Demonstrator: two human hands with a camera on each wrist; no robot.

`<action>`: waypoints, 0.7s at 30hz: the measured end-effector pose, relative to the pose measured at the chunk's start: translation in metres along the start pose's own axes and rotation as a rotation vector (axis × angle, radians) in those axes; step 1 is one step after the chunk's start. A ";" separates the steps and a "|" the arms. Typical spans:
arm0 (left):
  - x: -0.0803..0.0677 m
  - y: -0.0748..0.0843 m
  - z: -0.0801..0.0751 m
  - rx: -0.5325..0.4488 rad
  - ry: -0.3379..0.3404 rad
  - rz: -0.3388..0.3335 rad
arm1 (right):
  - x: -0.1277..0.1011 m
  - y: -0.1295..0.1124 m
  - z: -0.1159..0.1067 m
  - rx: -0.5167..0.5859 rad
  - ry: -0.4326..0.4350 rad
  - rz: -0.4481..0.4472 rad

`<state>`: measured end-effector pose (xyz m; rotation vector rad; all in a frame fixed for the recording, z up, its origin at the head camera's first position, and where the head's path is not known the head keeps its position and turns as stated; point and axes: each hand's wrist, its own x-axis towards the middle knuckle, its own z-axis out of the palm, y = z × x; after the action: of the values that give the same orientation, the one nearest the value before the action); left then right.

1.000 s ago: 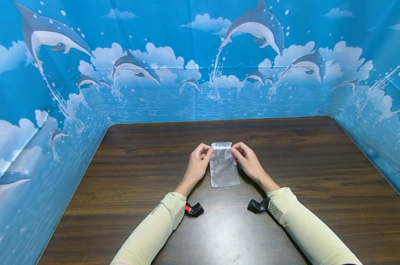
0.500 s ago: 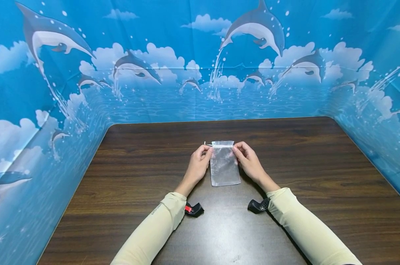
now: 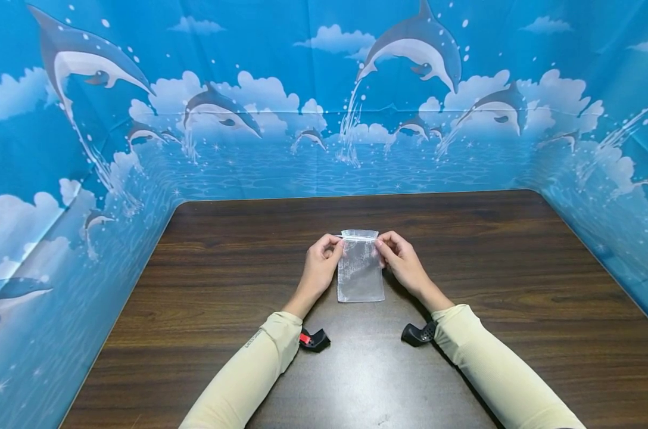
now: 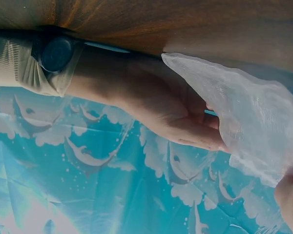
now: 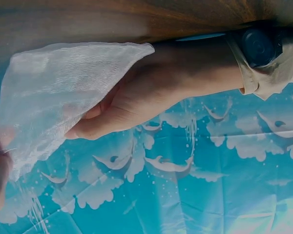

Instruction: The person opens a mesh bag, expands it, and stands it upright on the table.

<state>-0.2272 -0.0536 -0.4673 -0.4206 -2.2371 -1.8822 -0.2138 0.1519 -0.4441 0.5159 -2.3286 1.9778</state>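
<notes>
I judged the sheer mesh pouch (image 3: 361,266) could tear or slip if the pull went uneven. It hung just above the desk (image 3: 222,280), my left hand (image 3: 320,266) and right hand (image 3: 404,262) each pinching a top corner, wrists low, forearms angled inward.
</notes>
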 end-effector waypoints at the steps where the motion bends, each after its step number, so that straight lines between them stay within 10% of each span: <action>1: 0.000 0.000 0.000 -0.005 0.003 0.000 | 0.000 0.000 0.000 0.005 0.005 0.001; 13: 0.001 0.002 -0.001 0.025 0.057 -0.009 | 0.001 0.002 0.000 0.060 0.020 -0.024; 21: -0.006 0.033 -0.007 0.013 -0.067 -0.089 | 0.000 0.004 -0.001 0.081 0.001 -0.019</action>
<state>-0.2110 -0.0558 -0.4375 -0.3934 -2.3470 -1.9226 -0.2152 0.1529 -0.4476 0.5404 -2.2421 2.0701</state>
